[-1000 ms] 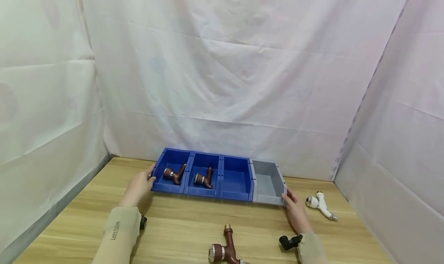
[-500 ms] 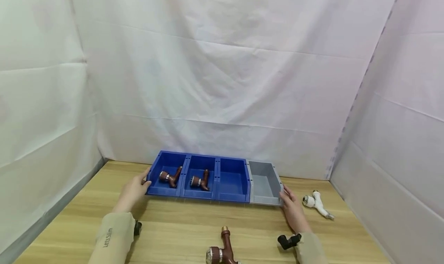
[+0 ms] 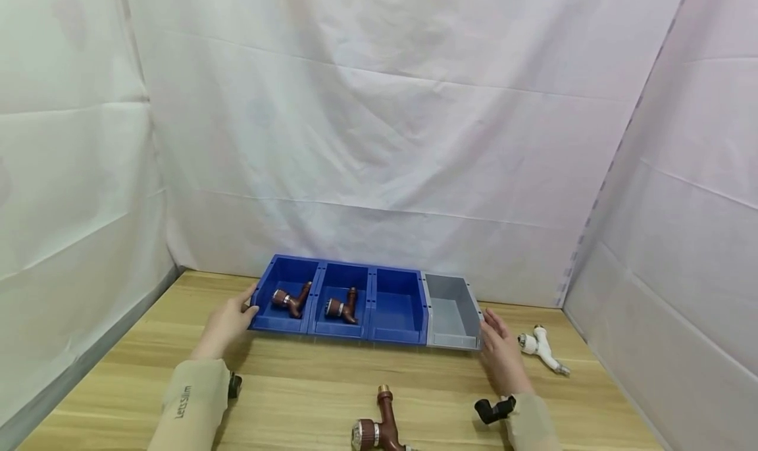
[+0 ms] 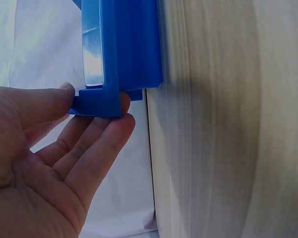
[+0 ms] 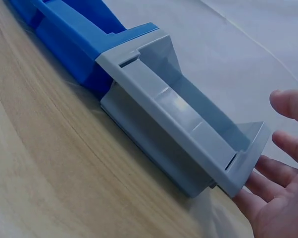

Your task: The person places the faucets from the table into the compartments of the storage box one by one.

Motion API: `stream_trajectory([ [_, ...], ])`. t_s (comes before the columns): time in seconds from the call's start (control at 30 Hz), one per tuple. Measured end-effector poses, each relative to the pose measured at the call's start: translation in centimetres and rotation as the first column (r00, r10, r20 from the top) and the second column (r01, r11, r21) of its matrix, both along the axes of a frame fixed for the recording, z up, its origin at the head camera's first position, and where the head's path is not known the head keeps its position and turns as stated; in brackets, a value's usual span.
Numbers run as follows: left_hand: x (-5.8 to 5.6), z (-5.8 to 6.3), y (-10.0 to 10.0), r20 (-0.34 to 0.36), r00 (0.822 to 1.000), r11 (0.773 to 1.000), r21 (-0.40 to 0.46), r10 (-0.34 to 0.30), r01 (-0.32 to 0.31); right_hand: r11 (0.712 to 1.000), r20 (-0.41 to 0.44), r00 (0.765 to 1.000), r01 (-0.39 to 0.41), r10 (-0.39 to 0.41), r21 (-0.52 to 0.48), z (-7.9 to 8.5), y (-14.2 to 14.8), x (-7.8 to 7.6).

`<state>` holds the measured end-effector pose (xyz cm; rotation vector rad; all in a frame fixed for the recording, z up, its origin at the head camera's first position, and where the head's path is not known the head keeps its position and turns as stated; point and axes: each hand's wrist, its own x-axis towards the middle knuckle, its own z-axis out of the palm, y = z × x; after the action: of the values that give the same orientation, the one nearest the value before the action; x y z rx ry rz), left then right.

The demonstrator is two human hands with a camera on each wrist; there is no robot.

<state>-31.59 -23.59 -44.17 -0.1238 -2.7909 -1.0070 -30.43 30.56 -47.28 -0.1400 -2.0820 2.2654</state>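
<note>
Three blue bins (image 3: 399,306) and one grey bin (image 3: 451,306) stand joined in a row near the back curtain. My left hand (image 3: 227,322) pinches the left end of the row, thumb above and fingers under the blue rim (image 4: 109,101). At the other end, my right hand (image 3: 503,355) is beside the grey bin, its thumb lifted off the rim and its lower fingers at the outer wall (image 5: 248,163). A brown tap (image 3: 292,301) lies in the leftmost blue bin, another brown tap (image 3: 343,307) in the second.
A third brown tap (image 3: 385,428) lies at the front of the wooden table (image 3: 296,378), cut off by the frame edge. To the right of my right hand lies a white tap (image 3: 543,351). White curtains (image 3: 379,141) enclose the back and sides.
My right thumb and fingers have loosened from the grey bin's rim. The left hand keeps its hold. The whole head view has shifted slightly.
</note>
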Motion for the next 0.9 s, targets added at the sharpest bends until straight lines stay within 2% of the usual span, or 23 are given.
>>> stream_trajectory([
  [0.1,0.0,0.0,-0.1,-0.002,1.0,1.0,-0.005,-0.004,0.004,0.999,-0.02,1.0,0.014,-0.013,0.035,0.7,0.0,0.0],
  [0.17,-0.1,0.0,-0.1,-0.003,1.0,1.0,-0.006,-0.004,0.004,0.993,-0.048,0.999,0.028,-0.023,0.113,1.2,0.0,0.0],
  [0.27,-0.2,-0.1,-0.1,-0.001,1.0,1.0,-0.001,-0.002,0.002,0.972,-0.081,0.996,0.057,-0.039,0.226,2.0,0.0,0.0],
  [0.4,-0.2,-0.2,-0.2,0.003,1.0,1.0,-0.002,-0.002,0.002,0.951,-0.091,0.995,0.059,-0.033,0.303,2.9,-0.4,0.3],
  [0.67,-0.1,0.2,-0.1,-0.002,1.0,1.0,0.002,-0.003,0.003,0.922,-0.173,0.983,0.016,0.055,0.386,4.7,-2.0,1.1],
  [0.8,-0.1,0.1,-0.1,-0.005,1.0,1.0,0.006,0.0,0.0,0.901,-0.198,0.974,-0.009,0.105,0.434,5.9,-3.1,1.7],
  [0.9,-0.1,0.0,-0.2,-0.005,1.0,1.0,0.009,-0.003,0.003,0.873,-0.212,0.965,-0.034,0.155,0.486,6.6,-3.9,2.1],
])
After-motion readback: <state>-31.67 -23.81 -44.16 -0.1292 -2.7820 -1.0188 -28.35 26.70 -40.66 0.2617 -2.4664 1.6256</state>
